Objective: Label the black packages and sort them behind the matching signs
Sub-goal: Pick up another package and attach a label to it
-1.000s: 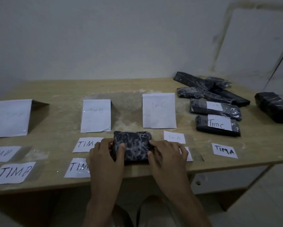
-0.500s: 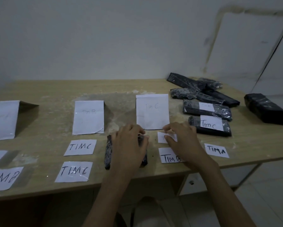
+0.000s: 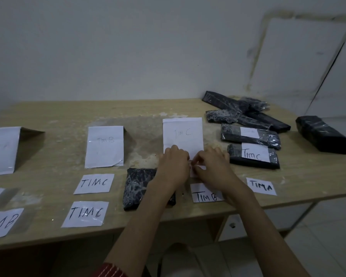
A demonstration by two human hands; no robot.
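Black plastic-wrapped package (image 3: 137,186) lies flat near the front edge of the wooden table (image 3: 58,120), partly under the left forearm, and both hands are past it. The left hand (image 3: 173,164) reaches forward, back up and fingers curled down. Its tips meet the right hand (image 3: 213,166) just in front of the TIM C sign (image 3: 183,134). The right hand comes in from the right with bent fingers, pinching a small label (image 3: 199,169) between the two hands. The left fingertips sit at the same slip, but we cannot tell whether they grasp it or only touch it. The writing on it is hidden.

We see loose slips flat on the table:
- TIMB label (image 3: 206,196), just under the right wrist
- TIMA label (image 3: 261,186), to its right
- far TIMC label (image 3: 94,183) and near TIMC label (image 3: 86,213), left of the package
- another TIMB slip (image 3: 2,222), at the left edge

The TIM B sign (image 3: 105,145) stands upright left of the TIM C sign. A third sign (image 3: 2,150) stands far left, and we cannot read it.

Right of the TIM C sign lies the TIMC-labelled package (image 3: 252,156). Behind it is a second labelled package (image 3: 250,134) with faint writing, then a pile of unlabelled packages (image 3: 234,110). A lone package (image 3: 322,134) sits apart at the far right.
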